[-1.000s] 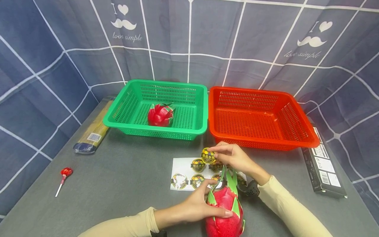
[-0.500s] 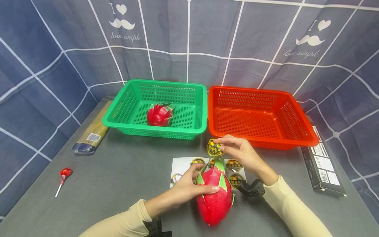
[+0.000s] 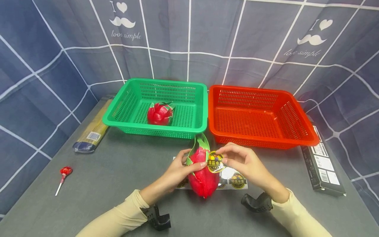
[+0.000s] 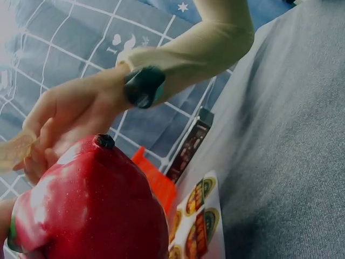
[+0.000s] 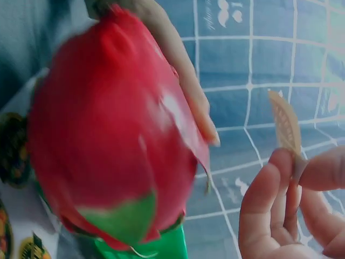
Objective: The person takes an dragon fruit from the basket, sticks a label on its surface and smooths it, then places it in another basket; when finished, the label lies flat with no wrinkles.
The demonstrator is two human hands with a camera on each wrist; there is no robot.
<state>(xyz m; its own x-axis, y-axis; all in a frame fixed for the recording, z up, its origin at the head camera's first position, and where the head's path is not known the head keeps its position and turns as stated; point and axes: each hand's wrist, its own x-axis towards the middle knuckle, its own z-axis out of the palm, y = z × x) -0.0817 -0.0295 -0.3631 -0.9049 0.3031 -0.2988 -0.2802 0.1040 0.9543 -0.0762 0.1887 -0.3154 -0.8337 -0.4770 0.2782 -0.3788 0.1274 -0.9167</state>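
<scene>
Yellow and black, a round fruit label (image 3: 215, 162) is pinched near its right edge between the thumb and fingers of a person's right hand (image 3: 244, 164). Just left of those fingers, the left hand (image 3: 180, 171) grips a red dragon fruit (image 3: 203, 182), thumb laid across its skin, leaves pointing toward the baskets; the right wrist view shows a gap between label and fruit. Beneath both hands, a white sheet of labels (image 3: 227, 172) juts out on either side of the fruit. Beyond the fingers to the left, a green basket (image 3: 157, 130) holds a second dragon fruit (image 3: 160, 114), its rim close beside that of a red basket (image 3: 263, 141). Grey desk (image 3: 133, 164) stretches from the fingers to a lollipop (image 3: 64, 174) and wrapped packet (image 3: 91, 133), well left, and a black box (image 3: 325, 171), well right.
</scene>
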